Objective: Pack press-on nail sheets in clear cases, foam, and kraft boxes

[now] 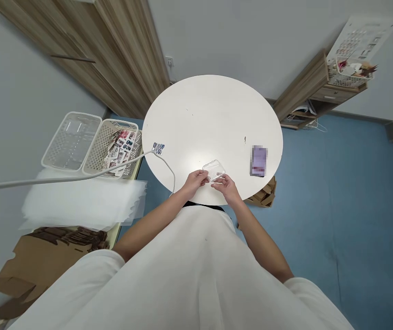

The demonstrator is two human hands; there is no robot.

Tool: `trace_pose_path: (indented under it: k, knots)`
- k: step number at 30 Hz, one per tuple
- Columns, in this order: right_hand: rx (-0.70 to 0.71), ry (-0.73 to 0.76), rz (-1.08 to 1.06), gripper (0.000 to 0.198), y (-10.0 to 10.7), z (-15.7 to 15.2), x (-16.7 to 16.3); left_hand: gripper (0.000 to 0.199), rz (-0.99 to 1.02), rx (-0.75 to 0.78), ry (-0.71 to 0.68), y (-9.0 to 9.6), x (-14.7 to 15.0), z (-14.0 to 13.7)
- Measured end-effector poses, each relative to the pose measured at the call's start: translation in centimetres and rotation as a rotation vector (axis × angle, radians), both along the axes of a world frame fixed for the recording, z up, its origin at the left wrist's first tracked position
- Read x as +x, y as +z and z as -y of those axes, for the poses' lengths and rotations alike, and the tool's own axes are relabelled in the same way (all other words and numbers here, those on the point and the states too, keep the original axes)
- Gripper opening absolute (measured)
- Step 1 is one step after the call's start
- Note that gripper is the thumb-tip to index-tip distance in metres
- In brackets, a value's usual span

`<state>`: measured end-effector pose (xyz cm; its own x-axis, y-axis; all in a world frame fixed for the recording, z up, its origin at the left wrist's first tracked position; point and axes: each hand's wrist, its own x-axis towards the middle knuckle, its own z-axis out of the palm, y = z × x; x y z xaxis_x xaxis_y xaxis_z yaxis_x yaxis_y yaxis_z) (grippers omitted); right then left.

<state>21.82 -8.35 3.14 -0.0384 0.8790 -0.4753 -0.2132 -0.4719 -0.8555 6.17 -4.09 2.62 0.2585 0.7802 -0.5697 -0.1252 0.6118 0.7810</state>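
Near the front edge of the round white table [210, 105], I hold a small clear plastic case [213, 167] tilted between both hands. My left hand [196, 180] pinches its left side with thumb and fingers. At its lower right corner, my right hand [227, 187] grips the case with bent fingers. The case is see-through, and I cannot make out whether anything lies inside. Left of my hands lies a small set of blue nail-shaped pieces [158, 147], with a white cable [168, 166] beside it. A purple pack [259, 160], partly blurred, rests to the right.
Left of the table stand a white basket [92, 145] of printed nail-like packs and another basket [55, 141] with clear plastic inside. White foam sheets [79, 199] and cardboard [38, 261] lie nearer me. A wooden cabinet [114, 50] and shelf [306, 82] stand behind.
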Motion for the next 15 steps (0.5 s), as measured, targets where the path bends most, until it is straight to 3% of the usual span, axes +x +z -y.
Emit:
trace_pose_path:
  k: [7,15]
  knots:
    - [0.042,-0.059,-0.013,0.046,0.7,0.1,-1.5,0.032,0.007,-0.011,-0.060,0.5,-0.6,-0.7]
    - [-0.012,-0.235,0.093,0.045,1.2,-0.8,-1.9,0.040,-0.104,0.189,-0.213,0.3,-2.7,-1.9]
